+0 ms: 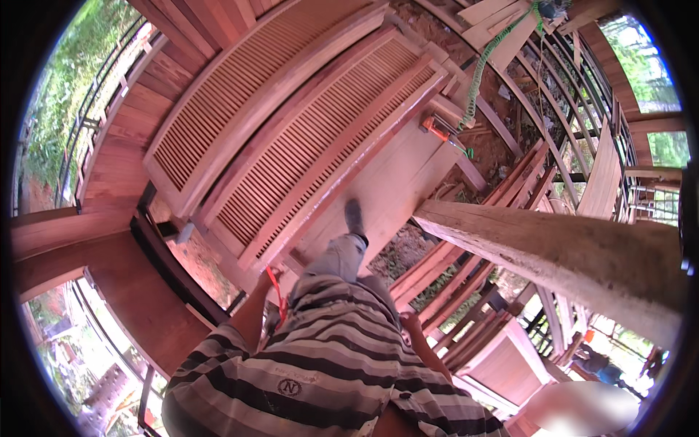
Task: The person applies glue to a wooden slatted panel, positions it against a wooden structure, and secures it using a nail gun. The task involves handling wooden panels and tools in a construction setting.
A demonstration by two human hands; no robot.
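My left hand (pixel 269 280) is beside the near lower end of a slatted wooden panel (pixel 320 135). Its fingers look closed around a thin red strip-like thing (pixel 276 290), whose exact kind is unclear. The strip hangs down beside my striped shirt. My right hand (pixel 409 320) is low at my other side, next to stacked boards, and its fingers are too small and partly hidden to read. The panel has close, narrow slats in a reddish frame. A second slatted panel (pixel 218 109) lies beyond it, nearly parallel.
My shoe (pixel 354 218) is on a wide plank (pixel 393 193). An orange tool (pixel 439 128) lies by a green coiled hose (pixel 475 80). A thick wooden beam (pixel 553 247) juts in from the right. Loose boards (pixel 444 284) and gaps lie below it.
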